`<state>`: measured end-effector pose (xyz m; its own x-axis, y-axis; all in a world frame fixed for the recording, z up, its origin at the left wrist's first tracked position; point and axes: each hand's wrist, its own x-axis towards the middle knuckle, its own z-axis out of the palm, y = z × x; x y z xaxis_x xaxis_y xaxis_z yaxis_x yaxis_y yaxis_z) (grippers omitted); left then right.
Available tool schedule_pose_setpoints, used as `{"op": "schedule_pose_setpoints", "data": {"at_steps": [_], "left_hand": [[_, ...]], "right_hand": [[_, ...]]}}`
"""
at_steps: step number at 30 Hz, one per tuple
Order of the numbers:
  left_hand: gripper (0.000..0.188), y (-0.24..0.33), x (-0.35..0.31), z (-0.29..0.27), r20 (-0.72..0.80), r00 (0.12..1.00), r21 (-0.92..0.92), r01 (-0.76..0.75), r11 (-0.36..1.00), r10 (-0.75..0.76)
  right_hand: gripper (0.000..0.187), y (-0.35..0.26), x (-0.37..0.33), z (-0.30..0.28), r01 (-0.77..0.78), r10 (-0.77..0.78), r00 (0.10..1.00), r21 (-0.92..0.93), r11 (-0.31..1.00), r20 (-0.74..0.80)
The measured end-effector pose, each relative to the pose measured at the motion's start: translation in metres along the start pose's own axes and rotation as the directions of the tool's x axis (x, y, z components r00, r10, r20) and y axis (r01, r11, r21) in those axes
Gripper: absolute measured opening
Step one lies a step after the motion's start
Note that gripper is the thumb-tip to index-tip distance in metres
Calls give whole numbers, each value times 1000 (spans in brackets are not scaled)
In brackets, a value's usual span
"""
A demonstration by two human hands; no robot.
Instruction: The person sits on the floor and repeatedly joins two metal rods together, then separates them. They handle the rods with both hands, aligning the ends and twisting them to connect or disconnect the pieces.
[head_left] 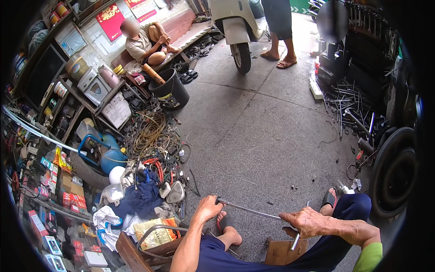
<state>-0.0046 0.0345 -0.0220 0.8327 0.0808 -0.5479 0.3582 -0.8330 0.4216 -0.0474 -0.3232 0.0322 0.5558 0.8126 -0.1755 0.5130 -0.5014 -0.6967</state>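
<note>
A long T-shaped metal wrench [251,210] stretches between my hands, above the grey floor and in front of my knees. Its dark end sits at the fingers of my left hand [208,208], which is closed round it. My right hand [306,222] grips the other end, where the short crossbar [295,241] pokes out above and below the fingers. Part of the crossbar is hidden by that hand. Below it, between my legs, is a small brown wooden stool or board [280,251]. My sandalled feet rest on the floor.
At left are tangled cables [152,136], cloths [140,197], a blue tank [112,156] and a black bucket [170,93]. Loose metal rods [346,102] and a tyre [394,172] lie right. Ahead, one person [147,43] sits; another stands by a scooter [235,31].
</note>
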Motion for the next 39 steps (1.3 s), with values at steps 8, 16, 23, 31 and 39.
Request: {"op": "schedule_pose_setpoints", "data": {"at_steps": [8, 16, 23, 31, 39], "left_hand": [[39, -4, -1, 3, -1, 1000, 9, 20, 1000, -19], [42, -7, 0, 2, 15, 1000, 46, 26, 999, -27], [38, -4, -3, -2, -15, 1000, 27, -25, 999, 25], [24, 16, -26, -14, 158, 975, -443, -72, 894, 157], [20, 17, -22, -7, 162, 960, -579, -95, 810, 229]], "right_hand": [[29, 2, -1, 1, 25, -25, 1000, -3, 1000, -14], [31, 3, 0, 3, 50, -49, 999, 3, 999, -9], [40, 4, 0, 0, 51, -51, 997, 4, 999, -66], [34, -2, -14, -29, 6, 16, 963, 80, 997, -270], [15, -4, -14, -42, -27, -3, 835, -46, 999, -550]]}}
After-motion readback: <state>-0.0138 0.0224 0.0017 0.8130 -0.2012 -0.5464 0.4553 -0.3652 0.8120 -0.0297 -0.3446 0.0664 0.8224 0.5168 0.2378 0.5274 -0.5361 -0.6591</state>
